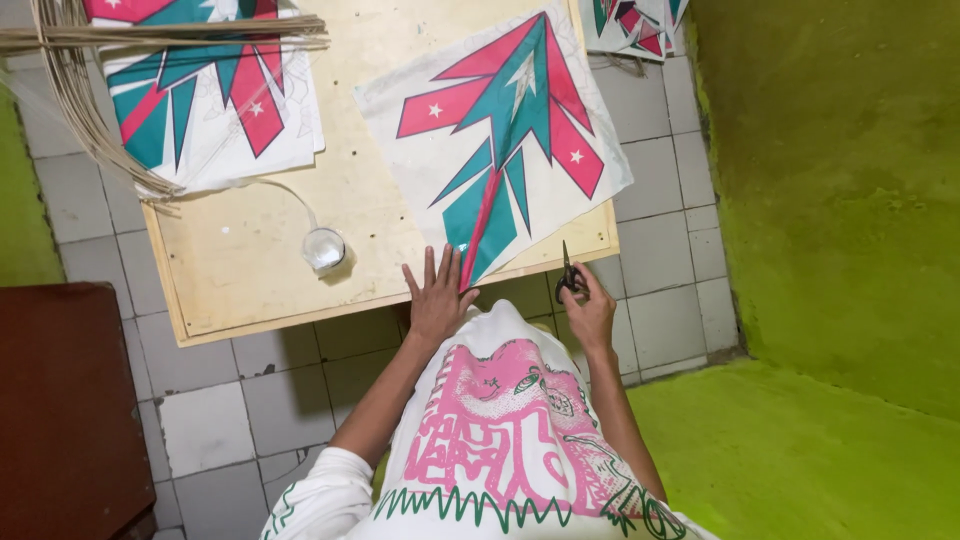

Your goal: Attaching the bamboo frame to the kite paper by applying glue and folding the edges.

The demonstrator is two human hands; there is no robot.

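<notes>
A white paper kite sheet (500, 130) printed with a teal and pink arrow shape and small stars lies on a low wooden board (250, 260). My left hand (437, 295) rests flat with fingers spread on the sheet's near corner at the board's front edge. My right hand (590, 310) is off the board's right front corner, gripping small black scissors (567, 272) with the blades pointing up, close to the sheet's lower right edge.
A stack of similar printed sheets (215, 90) lies at the board's back left under a bundle of thin bamboo sticks (90, 90). A small round clear lid (323, 247) sits mid-board. More sheets (635, 25) lie on the tiled floor. Green walls (850, 180) and a brown cabinet (60, 400) flank the area.
</notes>
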